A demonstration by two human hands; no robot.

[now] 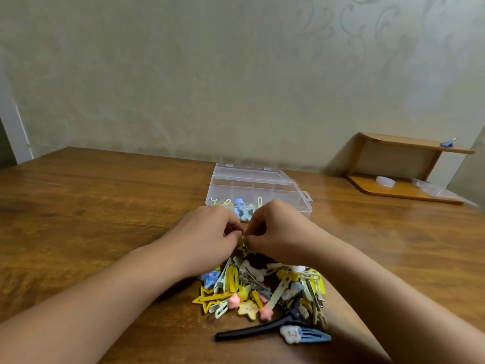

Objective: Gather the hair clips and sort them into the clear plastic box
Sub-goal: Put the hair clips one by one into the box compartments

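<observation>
Here, in the head view, both hands meet over the far edge of the heap of hair clips on the wooden bench. The left hand and right hand have their fingers curled, pinching between them a yellow star clip that sits just above the heap. Just beyond the knuckles stands the clear plastic box, lid open, with a few clips already in its near-left compartments; the other compartments look bare. Nearest the viewer lie a long black clip and a blue cloud clip.

Sorting looks barely under way, with one clip being freed or handled. Next, I judge, that star must be carried the short way forward and dropped in a matching compartment.
</observation>
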